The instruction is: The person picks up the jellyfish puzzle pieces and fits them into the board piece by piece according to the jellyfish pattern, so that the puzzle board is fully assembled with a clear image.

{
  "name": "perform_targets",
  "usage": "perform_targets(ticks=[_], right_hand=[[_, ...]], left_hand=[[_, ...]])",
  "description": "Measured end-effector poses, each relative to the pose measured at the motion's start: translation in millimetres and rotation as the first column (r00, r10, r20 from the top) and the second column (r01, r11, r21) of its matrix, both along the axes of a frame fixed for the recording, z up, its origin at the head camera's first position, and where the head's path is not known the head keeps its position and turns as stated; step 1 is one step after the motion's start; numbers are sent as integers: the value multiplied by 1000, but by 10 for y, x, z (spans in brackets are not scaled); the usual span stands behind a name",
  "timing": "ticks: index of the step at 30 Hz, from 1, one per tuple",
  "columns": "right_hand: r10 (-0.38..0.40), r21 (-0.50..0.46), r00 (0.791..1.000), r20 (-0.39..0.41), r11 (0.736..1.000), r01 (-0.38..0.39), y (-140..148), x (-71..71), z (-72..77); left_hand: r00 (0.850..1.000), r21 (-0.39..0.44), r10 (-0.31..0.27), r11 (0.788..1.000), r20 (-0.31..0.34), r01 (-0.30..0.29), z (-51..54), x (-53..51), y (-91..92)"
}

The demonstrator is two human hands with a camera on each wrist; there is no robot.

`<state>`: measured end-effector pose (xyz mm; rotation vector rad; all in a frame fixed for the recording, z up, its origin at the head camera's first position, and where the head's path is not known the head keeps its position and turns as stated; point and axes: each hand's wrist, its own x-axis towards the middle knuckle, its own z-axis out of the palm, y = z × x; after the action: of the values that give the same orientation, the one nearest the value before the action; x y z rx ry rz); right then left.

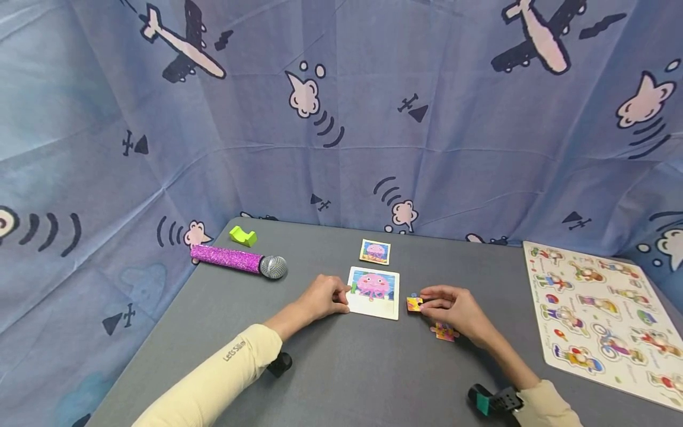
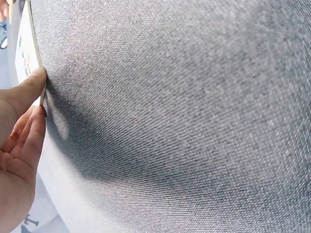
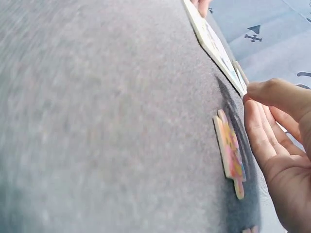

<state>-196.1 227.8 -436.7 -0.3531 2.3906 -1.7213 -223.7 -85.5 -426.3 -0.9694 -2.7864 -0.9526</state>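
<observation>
A square white-framed puzzle board (image 1: 372, 308) with a pink jellyfish picture lies on the grey table. At its left edge, the thumb and fingertips of my left hand (image 1: 326, 298) hold the frame; the left wrist view shows them on the board's edge (image 2: 35, 46). To the right of the board, my right hand (image 1: 453, 308) pinches a small yellow and pink puzzle piece (image 1: 414, 304) between thumb and fingers. A second puzzle piece (image 1: 444, 332), pink and orange, lies on the table just below that hand. In the right wrist view this loose piece (image 3: 229, 150) lies flat beside the fingers.
Behind the board lies a small jellyfish picture card (image 1: 375, 252). A purple glitter microphone (image 1: 229, 258) and a green block (image 1: 243, 236) are at the back left. On the right is a large board of picture pieces (image 1: 573, 323). A blue patterned curtain (image 1: 341, 118) hangs behind the table.
</observation>
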Motion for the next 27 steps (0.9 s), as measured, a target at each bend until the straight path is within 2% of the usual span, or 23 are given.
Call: perform_targets(ticks=[5, 13, 19, 27], right_hand=[[-42, -30, 999, 18, 999, 42, -40, 0, -16], [-64, -72, 998, 12, 995, 64, -108, -10, -46], [-84, -78, 996, 20, 993, 85, -189, -30, -76], [-75, -111, 997, 25, 991, 77, -330, -51, -75]], left_hand=[[1000, 2, 2, 1000, 3, -2, -1, 7, -1], [1000, -22, 10, 1000, -11, -10, 12, 24, 4], [1000, -17, -6, 1000, -14, 6, 8, 16, 8], [1000, -19, -1, 1000, -16, 0, 2, 7, 5]])
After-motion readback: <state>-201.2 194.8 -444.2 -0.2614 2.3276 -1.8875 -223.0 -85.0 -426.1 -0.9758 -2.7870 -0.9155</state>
